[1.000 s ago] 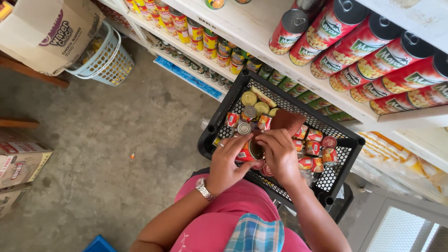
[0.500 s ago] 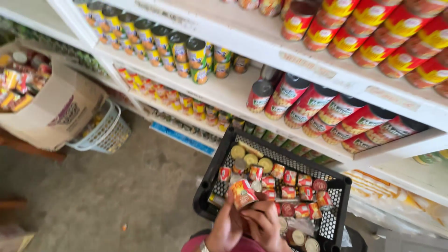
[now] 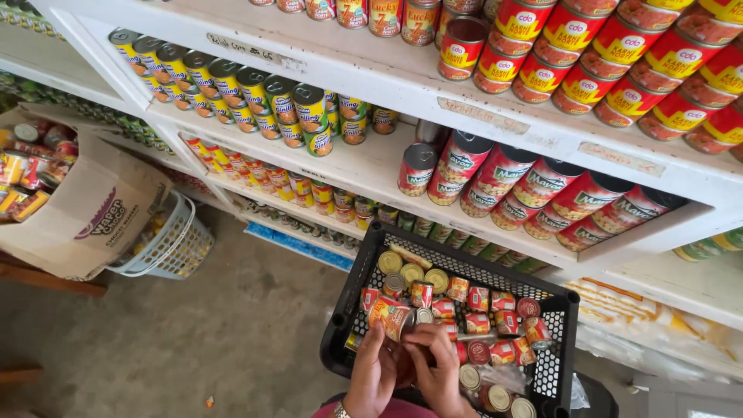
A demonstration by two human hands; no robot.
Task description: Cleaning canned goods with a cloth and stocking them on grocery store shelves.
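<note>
White shelves [image 3: 364, 166] of cans rise above a black crate [image 3: 569, 310]. Over its near-left corner, both hands grip one can [image 3: 389, 316], tilted up-left; the left hand [image 3: 378, 370] is nearer, the right hand [image 3: 439, 364] beside.

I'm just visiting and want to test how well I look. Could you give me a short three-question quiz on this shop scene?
1. True or false: the black crate stands on the top shelf.
2. What do the left hand and right hand hold between them? A) a small can B) a bottle C) a sponge
3. What stands on the floor beside the cardboard box?

Key
1. False; it sits low, in front of the white shelves.
2. A.
3. A white plastic basket.
</note>
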